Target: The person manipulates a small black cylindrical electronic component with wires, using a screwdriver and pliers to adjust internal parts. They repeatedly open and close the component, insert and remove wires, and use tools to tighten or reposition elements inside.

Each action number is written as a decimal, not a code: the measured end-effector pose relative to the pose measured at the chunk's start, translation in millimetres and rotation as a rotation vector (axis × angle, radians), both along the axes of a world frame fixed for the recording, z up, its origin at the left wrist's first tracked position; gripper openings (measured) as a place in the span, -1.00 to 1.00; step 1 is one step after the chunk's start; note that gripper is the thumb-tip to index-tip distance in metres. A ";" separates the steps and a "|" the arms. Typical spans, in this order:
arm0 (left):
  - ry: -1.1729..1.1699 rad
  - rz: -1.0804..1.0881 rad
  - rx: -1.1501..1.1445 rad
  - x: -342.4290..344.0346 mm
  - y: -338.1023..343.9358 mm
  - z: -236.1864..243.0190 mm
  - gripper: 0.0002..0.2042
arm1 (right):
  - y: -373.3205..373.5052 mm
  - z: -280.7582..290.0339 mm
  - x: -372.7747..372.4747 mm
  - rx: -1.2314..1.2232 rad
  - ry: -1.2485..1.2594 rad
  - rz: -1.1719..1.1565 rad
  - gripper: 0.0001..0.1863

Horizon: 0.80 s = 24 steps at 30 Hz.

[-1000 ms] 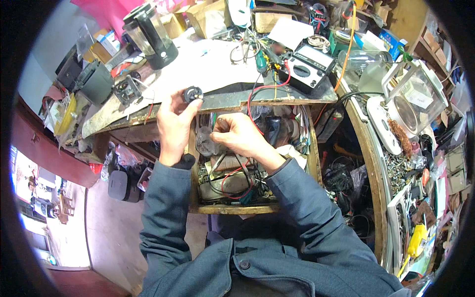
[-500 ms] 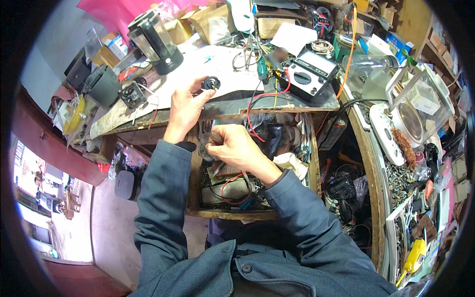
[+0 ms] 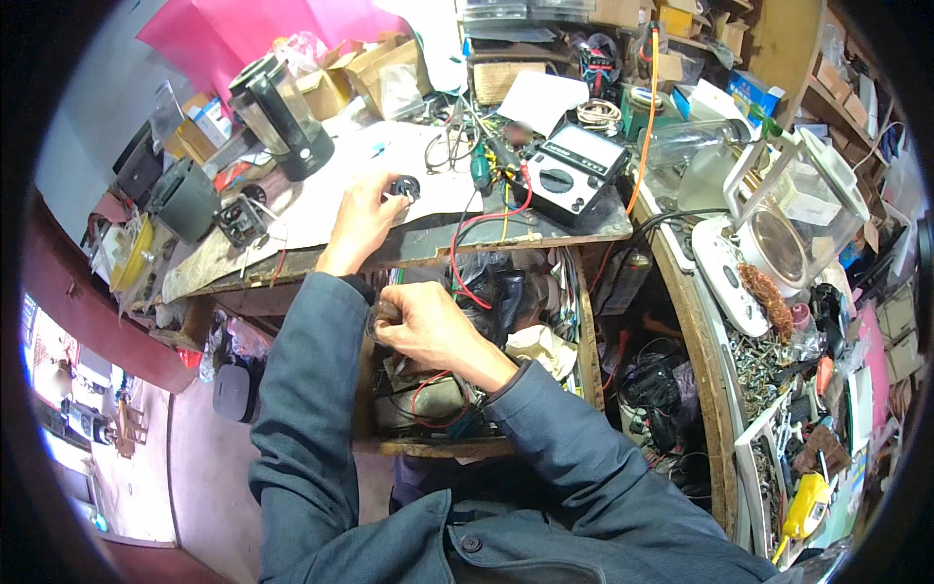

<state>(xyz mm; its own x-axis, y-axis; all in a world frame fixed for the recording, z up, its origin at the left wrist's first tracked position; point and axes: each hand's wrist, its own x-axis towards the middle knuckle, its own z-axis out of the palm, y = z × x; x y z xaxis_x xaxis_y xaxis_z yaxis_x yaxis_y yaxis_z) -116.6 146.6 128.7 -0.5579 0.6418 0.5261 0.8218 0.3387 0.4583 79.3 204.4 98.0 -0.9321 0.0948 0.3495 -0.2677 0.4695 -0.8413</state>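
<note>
My left hand (image 3: 362, 214) is raised over the front edge of the bench. Thumb and fingers pinch a small round black part (image 3: 407, 187) with a paler centre. Lower and to the right, my right hand (image 3: 420, 321) is closed above the open drawer (image 3: 428, 449). Something small and brownish shows at its fingertips, too hidden to name. Beneath this hand, the drawer holds a red wire (image 3: 416, 397), dark plastic pieces and a cream-coloured cloth or bag (image 3: 541, 348).
An analog multimeter (image 3: 574, 173) with a red lead stands on the bench, beside a green-handled screwdriver (image 3: 480, 167). A clear blender-like jug (image 3: 282, 122) and a small motor-like part (image 3: 238, 219) are at left. Loose screws (image 3: 754, 375) crowd the right side bench.
The view has shifted a little, so the bench sits lower and further left. My left hand still pinches the black part, turned slightly. My right hand stays closed over the drawer.
</note>
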 end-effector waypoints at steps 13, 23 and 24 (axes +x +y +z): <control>0.374 -0.130 0.201 97.1 19.2 70.9 -0.60 | 6.0 -19.8 -9.1 0.064 0.106 -0.003 -0.71; 0.961 -0.614 0.390 297.5 -11.6 105.1 -0.50 | 8.2 -11.6 -8.6 0.036 -0.081 -0.043 -0.76; 0.985 -0.642 0.405 310.1 -11.4 105.4 -0.51 | 6.1 -10.1 -8.6 0.053 -0.095 -0.048 -0.75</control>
